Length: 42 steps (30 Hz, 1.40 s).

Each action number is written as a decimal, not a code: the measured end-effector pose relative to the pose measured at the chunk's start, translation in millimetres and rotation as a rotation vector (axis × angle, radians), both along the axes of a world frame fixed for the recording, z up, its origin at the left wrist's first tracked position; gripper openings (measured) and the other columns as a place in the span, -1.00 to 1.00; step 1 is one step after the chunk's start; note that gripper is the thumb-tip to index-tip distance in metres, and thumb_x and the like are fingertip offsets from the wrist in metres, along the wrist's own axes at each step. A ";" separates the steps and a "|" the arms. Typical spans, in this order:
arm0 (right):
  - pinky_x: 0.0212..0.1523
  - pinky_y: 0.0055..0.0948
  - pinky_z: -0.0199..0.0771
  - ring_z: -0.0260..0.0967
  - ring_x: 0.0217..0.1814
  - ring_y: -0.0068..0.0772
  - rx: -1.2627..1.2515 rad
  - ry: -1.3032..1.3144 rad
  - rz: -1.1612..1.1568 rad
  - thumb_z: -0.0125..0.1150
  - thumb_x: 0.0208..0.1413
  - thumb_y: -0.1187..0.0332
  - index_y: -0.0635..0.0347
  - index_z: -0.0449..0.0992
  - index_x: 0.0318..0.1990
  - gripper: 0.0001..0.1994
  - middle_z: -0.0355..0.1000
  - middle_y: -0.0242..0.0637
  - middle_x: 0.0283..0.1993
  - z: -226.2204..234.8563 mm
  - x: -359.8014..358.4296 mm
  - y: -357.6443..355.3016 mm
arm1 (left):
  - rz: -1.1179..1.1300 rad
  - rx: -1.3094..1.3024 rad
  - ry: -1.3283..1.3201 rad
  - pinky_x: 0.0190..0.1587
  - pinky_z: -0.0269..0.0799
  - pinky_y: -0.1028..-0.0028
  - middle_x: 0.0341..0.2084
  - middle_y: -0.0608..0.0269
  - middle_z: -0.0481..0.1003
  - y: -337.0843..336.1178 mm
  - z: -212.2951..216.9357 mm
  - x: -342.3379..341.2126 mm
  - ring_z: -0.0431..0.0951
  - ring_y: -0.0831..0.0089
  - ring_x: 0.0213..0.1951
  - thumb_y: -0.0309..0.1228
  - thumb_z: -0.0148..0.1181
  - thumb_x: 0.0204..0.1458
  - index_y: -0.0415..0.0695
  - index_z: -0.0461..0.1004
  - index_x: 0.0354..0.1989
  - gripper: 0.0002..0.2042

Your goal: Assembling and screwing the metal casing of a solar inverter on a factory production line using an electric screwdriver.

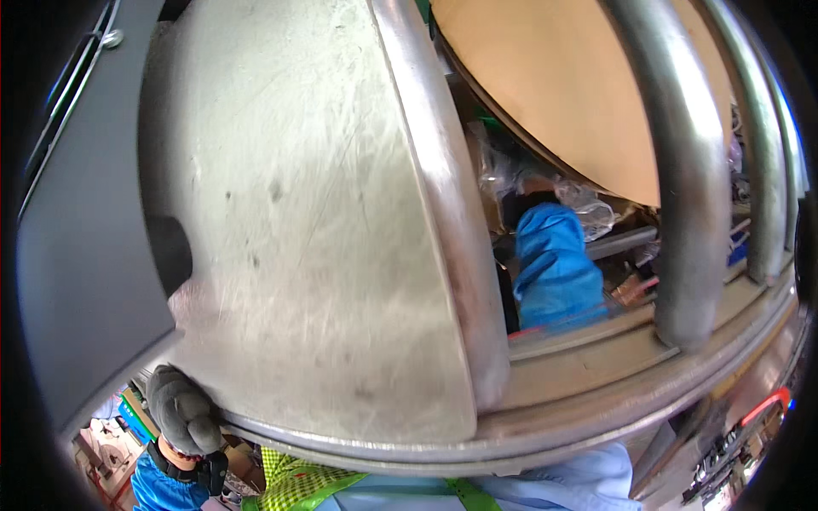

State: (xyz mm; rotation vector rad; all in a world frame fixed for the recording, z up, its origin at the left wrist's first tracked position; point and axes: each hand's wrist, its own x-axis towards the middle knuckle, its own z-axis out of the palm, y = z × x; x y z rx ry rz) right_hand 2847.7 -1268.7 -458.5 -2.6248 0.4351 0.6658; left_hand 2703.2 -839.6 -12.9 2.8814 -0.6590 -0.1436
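My left hand (183, 413), in a dark grey glove, is at the lower left beside the near corner of a pale metal plate (298, 213). Its fingers are curled closed against the end of the metal rail (358, 451); whatever they may hold is hidden. A blue sleeve (554, 264) covers my right arm, which reaches down through the gap between the plate's rounded edge and a steel roller (694, 213). Beyond the cuff, only a dark patch shows among clear plastic bags (588, 209), so my right hand's fingers cannot be made out.
A large tan round board (562, 77) lies at the upper right, behind the rollers. To the left, a grey panel (81, 247) overhangs the plate. A red curved handle (767, 407) and metal parts show at the lower right. Blurred clutter lies at the lower left.
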 end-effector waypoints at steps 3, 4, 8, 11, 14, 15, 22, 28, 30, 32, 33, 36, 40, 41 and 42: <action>0.22 -0.02 0.28 0.16 0.35 0.06 -0.104 0.029 0.037 -0.06 0.01 -0.36 -0.02 0.30 0.26 -0.22 0.14 -0.21 0.40 33.7 -8.9 -7.2 | -0.024 -0.121 0.067 -0.44 0.26 0.18 -0.63 0.21 0.33 -3.2 -10.6 6.5 0.32 0.14 -0.58 -0.30 0.00 -0.02 -0.06 0.30 -0.56 -0.84; 0.21 -0.02 0.29 0.16 0.35 0.07 -0.169 0.045 0.029 -0.06 0.01 -0.36 -0.02 0.30 0.26 -0.22 0.14 -0.21 0.40 25.3 -16.8 -40.5 | -0.063 -0.142 -0.012 -0.44 0.24 0.17 -0.63 0.20 0.33 -9.7 -21.1 11.4 0.33 0.13 -0.58 -0.31 0.00 -0.02 -0.06 0.31 -0.56 -0.85; 0.20 -0.02 0.30 0.17 0.34 0.08 -0.303 0.107 0.059 -0.07 0.02 -0.36 -0.01 0.29 0.26 -0.22 0.15 -0.20 0.40 50.5 -48.1 -56.2 | -0.120 -0.162 0.003 -0.44 0.21 0.15 -0.62 0.15 0.35 -21.2 -26.4 20.7 0.34 0.07 -0.56 -0.31 -0.01 -0.01 -0.10 0.32 -0.56 -0.83; 0.22 -0.03 0.28 0.16 0.35 0.06 -0.247 0.042 0.082 -0.08 0.05 -0.30 -0.01 0.28 0.27 -0.26 0.13 -0.20 0.41 91.0 -57.3 -24.1 | -0.065 -0.173 -0.123 -0.47 0.18 0.14 -0.63 0.12 0.35 -17.4 -13.4 11.1 0.35 0.03 -0.56 -0.27 -0.01 0.03 -0.13 0.37 -0.53 -0.79; 0.29 -0.08 0.20 0.10 0.39 -0.01 -0.117 -0.022 0.120 -0.10 0.14 -0.13 -0.01 0.27 0.29 -0.37 0.09 -0.20 0.43 142.3 -152.4 -25.0 | -0.107 -0.237 -0.025 -0.49 0.19 0.16 -0.63 0.11 0.37 -23.5 -11.8 23.5 0.35 0.03 -0.58 -0.28 0.01 0.03 -0.12 0.39 -0.49 -0.82; 0.31 -0.10 0.18 0.08 0.40 -0.03 -0.060 -0.046 0.154 -0.10 0.17 -0.08 -0.01 0.26 0.29 -0.41 0.07 -0.20 0.43 155.4 -164.8 -17.8 | -0.154 -0.256 -0.061 -0.50 0.23 0.17 -0.63 0.10 0.40 -23.5 -12.5 25.0 0.38 0.04 -0.58 -0.35 0.03 0.01 -0.12 0.41 -0.47 -0.87; -0.08 -0.06 0.43 0.41 -0.08 0.11 0.183 -0.110 0.736 0.16 0.04 0.22 0.06 0.46 -0.03 -0.67 0.39 -0.02 0.02 352.0 -201.1 49.7 | 0.052 -0.342 0.120 -0.36 0.38 0.08 -0.53 0.03 0.50 -33.9 -12.8 19.3 0.51 -0.04 -0.44 -0.28 0.08 0.03 -0.06 0.47 -0.30 -0.84; -0.27 -0.09 0.38 0.39 -0.01 -0.16 0.205 -0.493 1.435 0.19 -0.10 0.34 -0.04 0.47 -0.15 -0.72 0.42 -0.31 -0.08 487.2 -230.8 165.4 | -0.035 -0.615 0.078 -0.30 0.46 0.19 -0.45 0.13 0.53 -44.5 69.7 -70.4 0.55 0.08 -0.36 -0.15 -0.01 0.16 -0.06 0.47 -0.27 -0.75; -0.24 -0.12 0.36 0.39 -0.03 -0.19 0.250 -0.671 1.539 0.19 -0.10 0.34 -0.05 0.47 -0.17 -0.74 0.42 -0.33 -0.10 501.5 -231.1 212.0 | -0.049 -0.569 0.065 -0.31 0.48 0.23 -0.43 0.13 0.54 -19.8 83.0 -106.7 0.56 0.09 -0.38 -0.18 0.00 0.17 -0.04 0.49 -0.25 -0.77; -0.16 -0.16 0.34 0.37 -0.10 -0.28 0.321 -0.863 1.618 0.13 -0.05 0.34 -0.10 0.47 -0.24 -0.83 0.40 -0.41 -0.22 525.7 -249.9 261.9 | 0.092 -0.492 0.008 -0.30 0.48 0.23 -0.43 0.11 0.54 21.1 82.1 -148.2 0.56 0.09 -0.37 -0.19 -0.01 0.18 -0.04 0.49 -0.24 -0.77; -0.16 -0.16 0.34 0.37 -0.10 -0.28 0.328 -0.887 1.647 0.13 -0.05 0.34 -0.10 0.47 -0.24 -0.83 0.40 -0.41 -0.22 528.7 -262.0 286.2 | 0.205 -0.431 -0.008 -0.28 0.48 0.23 -0.42 0.10 0.54 40.0 82.3 -171.0 0.56 0.09 -0.37 -0.20 -0.02 0.19 -0.05 0.49 -0.23 -0.77; -0.10 -0.16 0.34 0.37 -0.14 -0.37 0.466 -0.974 1.737 0.09 -0.02 0.34 -0.13 0.47 -0.27 -0.86 0.39 -0.48 -0.31 537.6 -300.8 345.2 | 0.339 -0.310 -0.091 -0.19 0.46 0.23 -0.37 0.07 0.53 93.6 103.8 -229.0 0.55 0.10 -0.28 -0.22 0.03 0.14 -0.10 0.50 -0.23 -0.77; -0.05 -0.13 0.34 0.37 -0.14 -0.33 0.599 -1.166 1.832 0.11 -0.03 0.34 -0.08 0.47 -0.27 -0.86 0.39 -0.44 -0.32 545.4 -345.4 425.9 | 0.431 -0.241 -0.296 -0.10 0.44 0.22 -0.30 0.03 0.53 156.8 133.5 -312.2 0.53 0.08 -0.20 -0.27 0.07 0.11 -0.14 0.50 -0.20 -0.77; -0.05 -0.13 0.34 0.37 -0.14 -0.33 0.602 -1.180 1.847 0.11 -0.03 0.34 -0.08 0.47 -0.27 -0.86 0.39 -0.44 -0.32 545.2 -353.4 446.3 | 0.443 -0.234 -0.312 -0.10 0.44 0.22 -0.30 0.03 0.53 173.2 136.3 -331.4 0.53 0.08 -0.20 -0.27 0.07 0.11 -0.14 0.50 -0.20 -0.77; -0.04 -0.12 0.34 0.37 -0.13 -0.33 0.599 -1.136 1.925 0.11 -0.04 0.34 -0.08 0.47 -0.26 -0.84 0.39 -0.44 -0.32 545.1 -361.4 466.7 | 0.478 -0.280 -0.361 -0.09 0.44 0.23 -0.30 0.02 0.52 188.9 139.7 -351.6 0.53 0.08 -0.20 -0.27 0.08 0.10 -0.15 0.50 -0.18 -0.76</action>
